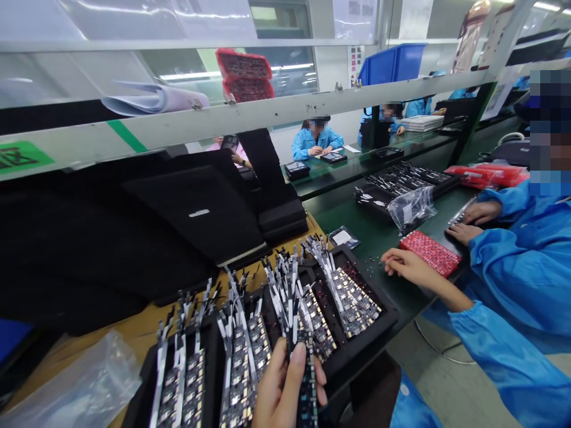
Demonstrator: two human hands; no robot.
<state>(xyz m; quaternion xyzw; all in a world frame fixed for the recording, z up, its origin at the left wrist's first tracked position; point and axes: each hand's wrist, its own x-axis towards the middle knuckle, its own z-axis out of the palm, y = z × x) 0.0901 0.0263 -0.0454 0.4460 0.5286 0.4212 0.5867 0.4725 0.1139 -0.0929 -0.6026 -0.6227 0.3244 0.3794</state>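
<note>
At the near left, a crumpled clear plastic bag [84,380] lay on the brown counter [138,324], just beside a black moulded tray [383,318] that ran from the near left edge out to the right. The tray held rows of small dark circuit boards [357,297], each with a white flat ribbon cable [274,285] standing up and leaning toward the far side, probably so each piece could be lifted out singly. Behind the tray, a heap of black foam sheets [196,208] was stacked on the far left of the counter.

At the near middle, one of the person's hands [283,392] rose from the bottom edge, holding a narrow dark circuit strip [307,386] upright over the tray, close to the camera as if for inspection. Its fingers [274,368] were pressed together behind the strip, with the thumb on its front, pinching it. Which hand this was could not be told; it seemed the left, and the other hand did not show.

To the right, a co-worker's hand [408,266] in a blue sleeve [513,356] rested on the green counter [379,232], fingers loosely curled, beside a red patterned flat box [430,252]. Farther right, that person's other hands lay on a dark tray. Beyond stood more black trays of parts [401,178] and a clear bag [413,208].
</note>
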